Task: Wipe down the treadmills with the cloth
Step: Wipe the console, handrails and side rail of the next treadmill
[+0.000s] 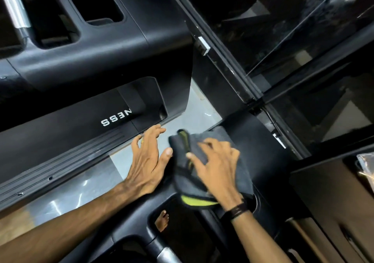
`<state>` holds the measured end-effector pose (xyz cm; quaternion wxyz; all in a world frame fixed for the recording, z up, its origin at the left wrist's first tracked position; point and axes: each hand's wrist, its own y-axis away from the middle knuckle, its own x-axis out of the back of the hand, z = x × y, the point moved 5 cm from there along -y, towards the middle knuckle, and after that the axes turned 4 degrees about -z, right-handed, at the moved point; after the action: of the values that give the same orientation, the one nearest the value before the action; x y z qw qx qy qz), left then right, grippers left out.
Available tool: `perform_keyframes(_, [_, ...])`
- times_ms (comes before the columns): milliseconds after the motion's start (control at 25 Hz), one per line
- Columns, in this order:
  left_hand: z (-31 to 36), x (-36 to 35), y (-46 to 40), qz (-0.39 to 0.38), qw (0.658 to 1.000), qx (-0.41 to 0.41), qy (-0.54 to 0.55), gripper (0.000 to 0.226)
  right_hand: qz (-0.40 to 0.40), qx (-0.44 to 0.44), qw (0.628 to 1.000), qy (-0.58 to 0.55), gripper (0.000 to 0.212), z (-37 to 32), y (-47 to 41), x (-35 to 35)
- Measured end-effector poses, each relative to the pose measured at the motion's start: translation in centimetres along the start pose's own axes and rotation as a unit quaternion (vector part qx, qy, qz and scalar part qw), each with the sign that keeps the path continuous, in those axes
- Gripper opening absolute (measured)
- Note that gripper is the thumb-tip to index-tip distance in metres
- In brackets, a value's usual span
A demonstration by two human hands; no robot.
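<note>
**Cloth pressed to a treadmill's black top**

A pale, glossy floor [194,109] shows between black machine parts, with dark glass panels [303,30] framed in black along the right. On the black treadmill surface [263,141] near the middle lies the cloth [210,139] — dark grey, folded, with a yellow-green underside peeking out at its near edge. The right hand [218,163] lies flat on top of it, fingers spread and fairly straight, pressing the cloth down rather than curling round it; a dark band [238,210] circles that wrist. Just beside the cloth, the left hand [149,155] is released and holds nothing — fingers extended and slightly fanned, thumb reaching toward the cloth's edge, fingertips close to the rim of the neighbouring machine. Whether the thumb touches the cloth cannot be told.

That neighbouring treadmill [70,137] carries white letters "NESS", seen upside down, and a ribbed side rail. Its console above has moulded recessed pockets [97,7]; what they hold is too dark to tell. A silver handle [15,5] crosses the upper left.
</note>
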<state>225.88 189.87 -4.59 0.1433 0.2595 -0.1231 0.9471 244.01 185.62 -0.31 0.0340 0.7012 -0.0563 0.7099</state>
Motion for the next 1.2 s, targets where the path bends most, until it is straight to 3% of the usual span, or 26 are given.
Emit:
perform_keyframes(80, [0.3, -0.2, -0.8, -0.004, 1.0, 0.001, 0.009, 0.054, 0.043, -0.151, 0.987, 0.046, 0.055, 7.4, -1.9, 0.9])
perform_keyframes(200, [0.7, -0.8, -1.5, -0.003, 1.0, -0.004, 0.009, 0.053, -0.012, -0.323, 0.946, 0.039, 0.055, 13.7, -8.9, 0.7])
perform_keyframes(280, [0.8, -1.0, -2.0, -0.003, 1.0, -0.003, 0.005, 0.052, -0.115, -0.289, 0.949, 0.048, 0.046, 12.4, -13.7, -0.9])
perform_keyframes(400, [1.2, -0.8, -2.9, 0.007, 1.0, -0.002, 0.012, 0.05, -0.213, -0.103, 0.971, 0.023, 0.037, 4.3, -13.3, -3.4])
perform_keyframes(440, [1.3, -0.5, -3.3, 0.013, 1.0, 0.001, 0.02, 0.05, -0.208, -0.055, 0.977, 0.012, 0.037, 2.0, -10.5, -3.4])
perform_keyframes(520, [1.0, 0.0, -4.0, 0.025, 0.999, 0.015, 0.031, 0.052, -0.126, -0.006, 0.991, -0.035, 0.044, 0.3, -4.3, -2.0])
perform_keyframes(600, [0.4, 0.4, -4.0, 0.03, 0.999, 0.028, 0.035, 0.052, -0.04, -0.046, 0.997, -0.051, 0.051, 3.7, -2.5, -1.0])
perform_keyframes(640, [0.1, 0.4, -3.8, 0.027, 0.999, 0.03, 0.034, 0.051, -0.026, -0.113, 0.993, -0.033, 0.052, 6.8, -3.5, -0.9])
perform_keyframes(760, [0.0, 0.3, -3.1, 0.023, 0.999, 0.035, 0.028, 0.051, -0.093, -0.288, 0.953, 0.002, 0.053, 12.5, -10.5, -0.6])
perform_keyframes(840, [0.6, -0.2, -2.7, 0.011, 0.999, 0.031, 0.028, 0.05, -0.17, -0.245, 0.954, 0.033, 0.048, 10.1, -13.9, -1.7])
perform_keyframes(920, [1.2, -0.7, -2.9, 0.002, 0.999, 0.017, 0.031, 0.05, -0.202, -0.131, 0.97, 0.041, 0.042, 4.8, -12.7, -2.8])
perform_keyframes(1040, [1.2, -0.7, -3.5, 0.004, 0.999, 0.021, 0.038, 0.05, -0.113, -0.024, 0.993, -0.031, 0.047, 0.1, -4.1, -1.6])
perform_keyframes(1120, [0.9, -0.7, -3.6, 0.002, 0.999, 0.021, 0.045, 0.05, -0.06, -0.034, 0.996, -0.056, 0.057, 2.2, -1.2, -0.9])
perform_keyframes(1200, [1.2, -0.8, -3.3, -0.008, 0.999, 0.011, 0.042, 0.05, -0.045, -0.092, 0.993, -0.056, 0.065, 6.9, -3.8, -0.9])
